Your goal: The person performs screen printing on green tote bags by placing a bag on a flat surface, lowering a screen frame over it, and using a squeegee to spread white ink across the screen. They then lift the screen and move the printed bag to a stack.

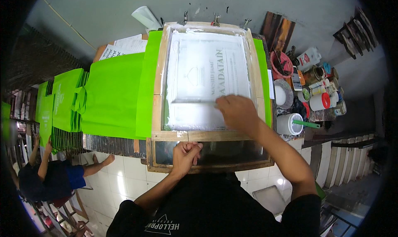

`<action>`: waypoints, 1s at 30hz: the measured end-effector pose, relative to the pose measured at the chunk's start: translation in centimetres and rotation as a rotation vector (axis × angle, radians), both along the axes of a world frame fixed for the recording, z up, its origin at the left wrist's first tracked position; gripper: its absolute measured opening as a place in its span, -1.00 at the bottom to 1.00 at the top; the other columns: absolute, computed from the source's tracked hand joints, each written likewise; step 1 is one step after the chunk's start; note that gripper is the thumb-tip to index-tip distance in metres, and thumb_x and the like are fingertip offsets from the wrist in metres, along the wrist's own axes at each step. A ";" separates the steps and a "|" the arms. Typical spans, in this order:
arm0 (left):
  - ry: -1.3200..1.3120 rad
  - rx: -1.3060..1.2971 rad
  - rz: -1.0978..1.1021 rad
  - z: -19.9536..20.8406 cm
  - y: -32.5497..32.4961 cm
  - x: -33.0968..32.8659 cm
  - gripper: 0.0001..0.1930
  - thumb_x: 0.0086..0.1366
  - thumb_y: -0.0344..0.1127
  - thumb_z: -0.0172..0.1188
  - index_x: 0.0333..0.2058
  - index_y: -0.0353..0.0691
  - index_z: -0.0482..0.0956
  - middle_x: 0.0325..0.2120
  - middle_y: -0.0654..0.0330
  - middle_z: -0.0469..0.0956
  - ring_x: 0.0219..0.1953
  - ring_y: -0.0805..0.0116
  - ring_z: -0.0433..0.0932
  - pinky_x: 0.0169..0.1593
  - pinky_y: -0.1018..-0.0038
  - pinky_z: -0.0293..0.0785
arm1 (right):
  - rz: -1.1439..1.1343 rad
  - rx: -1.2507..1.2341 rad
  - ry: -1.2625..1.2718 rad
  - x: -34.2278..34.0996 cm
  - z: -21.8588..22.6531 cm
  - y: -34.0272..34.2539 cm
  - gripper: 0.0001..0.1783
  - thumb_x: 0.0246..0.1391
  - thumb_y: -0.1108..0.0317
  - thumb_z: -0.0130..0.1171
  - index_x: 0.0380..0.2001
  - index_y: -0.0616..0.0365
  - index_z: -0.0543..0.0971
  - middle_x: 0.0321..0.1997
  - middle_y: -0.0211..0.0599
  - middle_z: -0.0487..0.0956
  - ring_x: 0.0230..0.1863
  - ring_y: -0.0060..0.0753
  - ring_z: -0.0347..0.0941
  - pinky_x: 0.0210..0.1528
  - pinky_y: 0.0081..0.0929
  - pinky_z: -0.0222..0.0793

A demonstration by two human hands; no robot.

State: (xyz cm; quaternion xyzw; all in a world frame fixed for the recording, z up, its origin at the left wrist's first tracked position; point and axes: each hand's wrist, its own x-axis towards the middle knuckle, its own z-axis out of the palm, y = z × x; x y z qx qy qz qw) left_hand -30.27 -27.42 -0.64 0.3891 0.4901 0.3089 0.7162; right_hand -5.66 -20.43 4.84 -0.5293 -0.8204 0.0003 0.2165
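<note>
A wooden-framed printing screen lies over a bright green bag on the bench, its mesh smeared with white ink. Dark lettering and a drawn emblem show through the mesh. My right hand is closed on a squeegee, a pale bar lying across the inked mesh, partly covered by my fingers. Just below the screen's near rail, my left hand is closed with its fingers curled together above a dark glossy panel. Whatever those fingers may hold is hidden.
Green bags overlap leftward along the bench. At right stand a white tub with a green handle, a red-lidded jar, a pink container and a phone. Metal clamps hold the screen's far edge. Another person works at left.
</note>
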 end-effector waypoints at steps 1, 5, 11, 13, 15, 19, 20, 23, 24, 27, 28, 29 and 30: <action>0.014 0.001 -0.008 -0.2 -0.1 -0.1 -0.80 0.35 -0.35 0.28 -0.40 -0.37 0.61 -0.69 0.23 0.54 -0.75 0.59 0.37 -0.66 0.59 0.22 | 0.010 0.010 -0.016 0.8 -0.5 2.2 -0.85 0.14 0.28 0.25 -0.34 0.09 0.55 -0.50 -0.19 0.59 -0.40 -0.05 0.59 -0.37 -0.17 0.48; 0.031 -0.027 -0.055 0.2 0.4 -0.3 -0.82 0.35 -0.38 0.19 -0.37 -0.40 0.60 -0.66 0.19 0.56 -0.74 0.55 0.40 -0.65 0.57 0.27 | -0.016 0.000 -0.058 4.8 -1.0 12.2 -0.81 0.17 0.21 0.24 -0.31 0.10 0.58 -0.45 -0.12 0.62 -0.32 0.04 0.59 -0.26 -0.02 0.47; -0.395 -0.368 -0.031 0.8 1.3 -1.9 -0.63 0.41 -0.31 -0.03 -0.04 -0.54 0.55 -0.16 -0.20 0.67 -0.30 0.19 0.71 -0.23 0.39 0.65 | -0.120 -0.333 0.002 8.9 3.3 24.4 -0.50 0.12 -0.01 0.30 -0.05 0.17 0.65 -0.18 0.05 0.68 -0.11 0.10 0.62 -0.02 -0.03 0.48; -0.483 -0.420 -0.091 1.3 1.4 -2.8 -0.51 0.48 -0.20 -0.10 0.15 -0.54 0.42 0.05 -0.27 0.58 -0.10 0.04 0.70 -0.05 0.27 0.66 | -0.115 -0.448 0.016 8.0 5.3 26.0 -0.43 0.09 -0.08 0.32 0.01 0.14 0.67 -0.13 0.06 0.69 -0.08 0.09 0.62 0.01 -0.06 0.48; -0.506 -0.455 -0.183 3.4 1.8 -2.9 -0.50 0.49 -0.18 -0.07 0.18 -0.53 0.40 0.05 -0.25 0.58 -0.09 0.05 0.70 -0.05 0.27 0.66 | -0.157 -0.474 -0.030 8.1 5.9 26.8 -0.38 0.07 -0.14 0.33 0.04 0.11 0.68 -0.09 0.05 0.70 -0.05 0.08 0.62 0.03 -0.07 0.48; -0.253 -0.170 -0.486 6.6 8.6 -1.2 -0.67 0.48 -0.36 0.07 0.13 -0.37 0.50 -0.05 -0.07 0.66 -0.01 0.19 0.66 0.01 0.32 0.60 | -0.381 -0.250 -0.095 8.2 1.9 27.2 -0.34 0.10 -0.29 0.24 -0.08 0.10 0.70 -0.21 0.01 0.71 -0.14 0.06 0.65 -0.08 -0.08 0.50; -0.089 0.108 -0.437 6.2 11.0 -0.2 -0.71 0.46 -0.39 0.10 0.09 -0.32 0.55 -0.07 0.01 0.67 -0.02 0.24 0.66 0.01 0.36 0.58 | -0.410 -0.160 -0.115 7.0 1.0 26.4 -0.33 0.10 -0.33 0.22 -0.17 0.13 0.71 -0.27 0.01 0.70 -0.21 0.07 0.65 -0.15 -0.08 0.51; 0.314 0.815 -0.232 8.3 20.5 4.0 -0.77 0.41 -0.37 0.19 0.00 -0.24 0.61 -0.06 0.04 0.67 0.01 0.18 0.65 0.05 0.38 0.52 | -0.435 -0.020 -0.117 6.4 -0.4 24.7 -0.27 0.08 -0.42 0.18 -0.32 0.13 0.71 -0.36 -0.03 0.71 -0.30 0.06 0.67 -0.24 -0.05 0.52; 0.385 1.008 -0.121 7.7 24.0 5.0 -0.72 0.36 -0.36 0.22 0.02 -0.25 0.59 -0.03 -0.02 0.64 0.00 0.02 0.64 0.07 0.27 0.52 | -0.419 0.010 -0.107 6.1 -0.5 24.5 -0.26 0.07 -0.44 0.16 -0.34 0.13 0.71 -0.37 -0.05 0.71 -0.31 0.05 0.67 -0.25 -0.04 0.52; 0.713 1.447 -0.056 7.0 32.8 5.9 -0.62 0.24 -0.32 0.34 0.02 -0.29 0.62 -0.06 -0.04 0.66 -0.05 -0.07 0.63 0.09 0.22 0.51 | -0.375 -0.142 -0.197 4.8 1.0 22.9 -0.26 0.11 -0.43 0.12 -0.21 0.10 0.72 -0.35 -0.11 0.72 -0.29 -0.04 0.68 -0.24 -0.11 0.54; 0.776 1.301 -0.170 7.0 34.1 6.0 -0.63 0.23 -0.30 0.35 -0.01 -0.29 0.64 -0.10 -0.05 0.67 -0.09 -0.07 0.64 0.06 0.21 0.52 | -0.373 -0.138 -0.204 4.7 1.1 22.4 -0.27 0.11 -0.43 0.12 -0.25 0.10 0.71 -0.36 -0.11 0.72 -0.30 -0.04 0.68 -0.25 -0.10 0.54; 0.829 1.151 -0.289 6.9 34.4 6.2 -0.65 0.22 -0.27 0.36 -0.04 -0.29 0.67 -0.15 -0.06 0.69 -0.12 -0.06 0.65 0.03 0.21 0.53 | -0.379 -0.137 -0.211 4.9 0.9 21.6 -0.27 0.10 -0.43 0.12 -0.28 0.10 0.71 -0.36 -0.10 0.72 -0.30 -0.04 0.68 -0.26 -0.10 0.53; 0.829 1.123 -0.303 6.7 34.2 6.1 -0.66 0.22 -0.25 0.37 -0.08 -0.28 0.69 -0.20 -0.07 0.69 -0.17 -0.05 0.66 -0.01 0.21 0.54 | -0.382 -0.136 -0.218 4.9 0.8 20.9 -0.27 0.10 -0.43 0.12 -0.31 0.10 0.70 -0.37 -0.10 0.71 -0.31 -0.03 0.67 -0.27 -0.09 0.53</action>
